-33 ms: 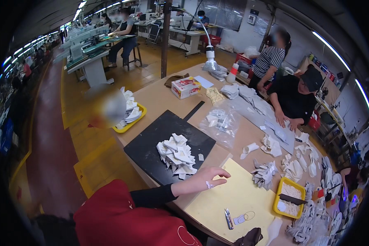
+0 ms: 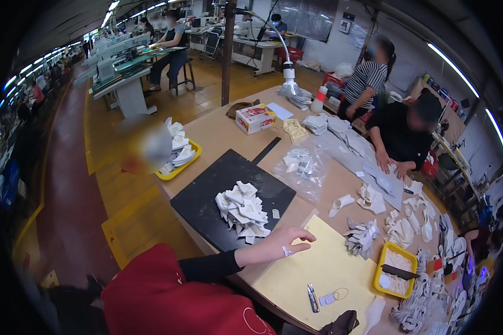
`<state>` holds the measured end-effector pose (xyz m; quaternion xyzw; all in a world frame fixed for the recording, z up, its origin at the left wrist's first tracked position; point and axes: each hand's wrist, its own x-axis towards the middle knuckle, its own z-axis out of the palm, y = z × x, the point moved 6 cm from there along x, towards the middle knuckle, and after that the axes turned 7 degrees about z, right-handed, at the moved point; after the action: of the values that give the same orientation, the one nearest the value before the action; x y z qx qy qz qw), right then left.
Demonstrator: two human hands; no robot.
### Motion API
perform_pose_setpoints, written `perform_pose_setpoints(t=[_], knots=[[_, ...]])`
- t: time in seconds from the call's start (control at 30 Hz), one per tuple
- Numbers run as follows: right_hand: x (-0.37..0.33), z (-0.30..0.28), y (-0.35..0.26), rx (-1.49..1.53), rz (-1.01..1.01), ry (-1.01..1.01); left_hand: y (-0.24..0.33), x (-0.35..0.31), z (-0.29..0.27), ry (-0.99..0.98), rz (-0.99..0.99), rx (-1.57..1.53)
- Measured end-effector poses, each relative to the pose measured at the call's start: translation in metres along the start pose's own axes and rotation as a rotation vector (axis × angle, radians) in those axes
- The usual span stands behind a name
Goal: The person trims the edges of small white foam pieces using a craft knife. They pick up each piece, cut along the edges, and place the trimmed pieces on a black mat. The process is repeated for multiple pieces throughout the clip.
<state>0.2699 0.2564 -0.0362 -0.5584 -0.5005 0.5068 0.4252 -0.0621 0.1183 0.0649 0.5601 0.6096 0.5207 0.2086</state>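
Note:
My left hand (image 2: 276,244), in a black sleeve, reaches in from the lower left over the left edge of a pale yellow sheet (image 2: 302,276). Its fingers curve loosely, thumb apart from them, with nothing between. A small whitish band (image 2: 286,251) shows near the thumb. Just beyond the hand, a heap of folded white fabric pieces (image 2: 243,209) lies on a black board (image 2: 198,192). Thread snips (image 2: 313,298) and a small tag with a loop (image 2: 330,297) rest on the sheet's near part. My right hand is out of sight.
Right of the sheet are a fanned grey-white bundle (image 2: 362,237) and a yellow tray (image 2: 379,268) of pale pieces. Dark cloth (image 2: 341,324) lies at the near edge. Across the table, a person in black (image 2: 399,134) handles flat pieces under a lamp (image 2: 289,86)'s far side.
My left hand keeps its place and pose. The whole view has shifted slightly, and the person in the striped shirt across the table has moved a little.

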Motion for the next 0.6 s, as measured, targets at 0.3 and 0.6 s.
perform_pose_setpoints(t=[0.3,0.6], knots=[[-0.085,0.027,-0.071,-0.340,-0.511,0.038,-0.008,-0.005,0.054,-0.135,0.084,-0.017],[-0.151,0.161,-0.077,-0.305,-0.833,-0.370,-0.007,-0.015,0.049,0.016,0.171,0.122]])
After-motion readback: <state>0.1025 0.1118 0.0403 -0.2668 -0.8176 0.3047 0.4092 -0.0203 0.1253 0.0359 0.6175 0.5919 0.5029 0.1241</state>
